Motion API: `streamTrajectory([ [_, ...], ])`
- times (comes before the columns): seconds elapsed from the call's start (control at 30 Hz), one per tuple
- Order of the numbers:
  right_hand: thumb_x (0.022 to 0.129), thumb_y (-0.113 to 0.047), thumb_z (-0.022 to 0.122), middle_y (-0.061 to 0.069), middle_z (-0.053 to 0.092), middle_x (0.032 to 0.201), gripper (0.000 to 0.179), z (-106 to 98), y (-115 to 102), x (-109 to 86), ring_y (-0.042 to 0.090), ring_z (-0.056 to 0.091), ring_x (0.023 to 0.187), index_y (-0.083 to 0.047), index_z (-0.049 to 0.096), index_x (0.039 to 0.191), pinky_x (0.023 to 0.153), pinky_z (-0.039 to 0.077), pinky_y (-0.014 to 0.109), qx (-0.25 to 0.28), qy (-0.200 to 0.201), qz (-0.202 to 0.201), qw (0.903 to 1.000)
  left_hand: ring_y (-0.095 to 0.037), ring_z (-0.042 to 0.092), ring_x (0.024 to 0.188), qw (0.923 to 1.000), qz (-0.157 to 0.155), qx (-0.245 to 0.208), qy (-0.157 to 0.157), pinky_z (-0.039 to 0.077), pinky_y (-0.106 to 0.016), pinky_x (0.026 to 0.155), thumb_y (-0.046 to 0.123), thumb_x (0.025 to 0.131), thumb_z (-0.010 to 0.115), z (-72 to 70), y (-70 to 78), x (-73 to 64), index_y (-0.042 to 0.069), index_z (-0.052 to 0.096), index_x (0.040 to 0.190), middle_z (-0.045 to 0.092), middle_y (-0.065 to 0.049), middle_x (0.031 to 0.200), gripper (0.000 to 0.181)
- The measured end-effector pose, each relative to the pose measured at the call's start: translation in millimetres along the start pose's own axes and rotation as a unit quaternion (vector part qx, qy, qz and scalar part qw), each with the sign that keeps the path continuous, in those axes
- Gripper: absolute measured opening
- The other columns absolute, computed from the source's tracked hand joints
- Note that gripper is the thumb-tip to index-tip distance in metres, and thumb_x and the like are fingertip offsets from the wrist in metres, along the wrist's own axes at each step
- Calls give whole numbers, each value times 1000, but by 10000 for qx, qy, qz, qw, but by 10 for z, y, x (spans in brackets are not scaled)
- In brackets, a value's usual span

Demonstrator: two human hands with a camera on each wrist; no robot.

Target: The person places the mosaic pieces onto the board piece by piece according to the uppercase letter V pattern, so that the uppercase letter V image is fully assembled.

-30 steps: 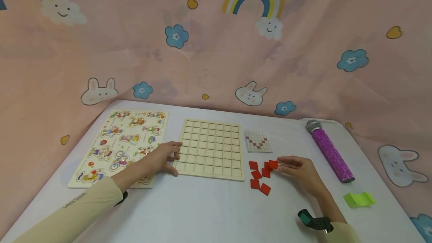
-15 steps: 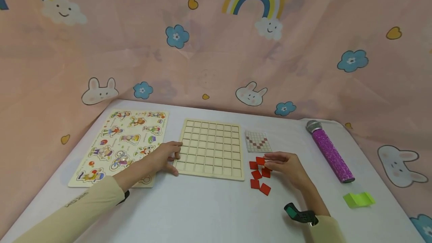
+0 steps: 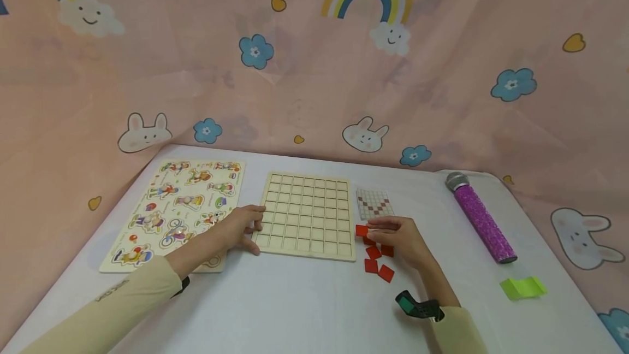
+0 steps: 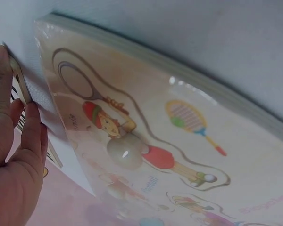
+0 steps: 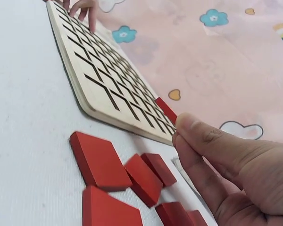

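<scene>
Grid board (image 3: 307, 215) lies left of 1 red tile (image 3: 361, 230), which is just off the board's right edge, pinched between thumb and fingers of the right hand (image 3: 400, 237). The tile looks square, so no long axis stands out. At the board's opposite edge, the left hand (image 3: 236, 229) touches with its fingers, grasping nothing that shows. Loose red tiles (image 3: 371, 265) lie on the worktop (image 3: 295, 305) right of the board, nearer the right hand.

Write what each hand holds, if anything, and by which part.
Right hand: square red tile, by one edge. Left hand: nothing, touching a pale wooden grid board.
</scene>
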State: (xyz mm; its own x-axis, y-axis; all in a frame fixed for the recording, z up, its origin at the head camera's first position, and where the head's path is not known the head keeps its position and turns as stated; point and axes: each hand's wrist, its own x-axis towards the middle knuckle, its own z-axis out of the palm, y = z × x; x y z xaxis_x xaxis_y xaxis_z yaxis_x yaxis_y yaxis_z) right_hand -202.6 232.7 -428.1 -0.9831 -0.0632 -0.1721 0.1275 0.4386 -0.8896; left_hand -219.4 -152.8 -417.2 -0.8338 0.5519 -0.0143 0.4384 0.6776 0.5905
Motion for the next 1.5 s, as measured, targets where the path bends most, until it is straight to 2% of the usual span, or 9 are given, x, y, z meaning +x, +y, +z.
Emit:
streamTrajectory([
  [0.13,83,-24,76,13,68,113,44,50,-49,15,22,67,99,-3,65,120,77,55,20,57,0,3,10000,-48,47,121,9999,102,7,42,56,-24,81,16,56,90,-12,22,-9,8,53,75,47,-30,135,43],
  [0.37,83,-19,76,12,70,108,39,176,-150,33,21,67,97,-2,67,117,81,55,21,138,126,137,9997,-45,46,124,9995,-266,-197,4,55,-28,85,12,57,89,9,9,-1,8,55,77,44,-27,140,40],
  [0.6,81,-14,77,11,71,104,36,349,-239,36,20,67,92,-3,68,114,77,56,24,385,199,198,9989,-44,46,125,9995,-295,-92,0,55,-28,84,13,57,89,14,27,0,7,55,77,44,-26,141,40],
  [0.73,80,-12,78,9,71,104,36,451,-289,36,18,67,93,-3,68,114,81,56,26,523,226,132,9983,-44,47,124,9994,-340,-85,5,55,-28,85,13,57,89,8,48,-7,7,56,78,43,-26,142,39],
  [0.93,79,-5,77,13,71,103,35,605,-354,35,21,68,93,2,67,112,78,57,25,994,72,-146,9949,-43,49,122,9995,-300,-63,34,55,-29,84,15,57,89,9,43,-11,7,56,79,44,-27,141,40],
  [1.0,79,-3,77,14,71,104,35,659,-367,38,22,68,93,3,67,111,78,57,26,1123,0,-254,9934,-39,56,114,9998,-187,1,86,56,-29,80,15,57,89,1,42,-11,7,55,78,45,-28,140,41],
  [1.17,77,-8,80,11,72,101,33,826,-372,57,20,69,91,-1,70,108,86,55,30,990,60,-318,9946,-26,60,92,9997,5,141,178,52,-26,70,16,55,91,-14,26,-11,7,54,77,47,-29,137,43],
  [1.37,76,-6,80,10,72,96,28,974,-403,59,21,70,86,-2,71,103,85,56,32,783,287,-531,9951,-23,60,91,9997,-129,145,138,51,-25,70,16,54,91,-5,32,-13,8,55,77,46,-27,139,43],
  [1.5,77,-4,79,12,72,96,27,1033,-388,65,21,70,85,0,71,103,82,56,30,741,328,-682,9944,-28,61,97,9997,-150,139,127,53,-26,72,16,55,91,7,28,-10,8,54,77,46,-27,139,43],
])
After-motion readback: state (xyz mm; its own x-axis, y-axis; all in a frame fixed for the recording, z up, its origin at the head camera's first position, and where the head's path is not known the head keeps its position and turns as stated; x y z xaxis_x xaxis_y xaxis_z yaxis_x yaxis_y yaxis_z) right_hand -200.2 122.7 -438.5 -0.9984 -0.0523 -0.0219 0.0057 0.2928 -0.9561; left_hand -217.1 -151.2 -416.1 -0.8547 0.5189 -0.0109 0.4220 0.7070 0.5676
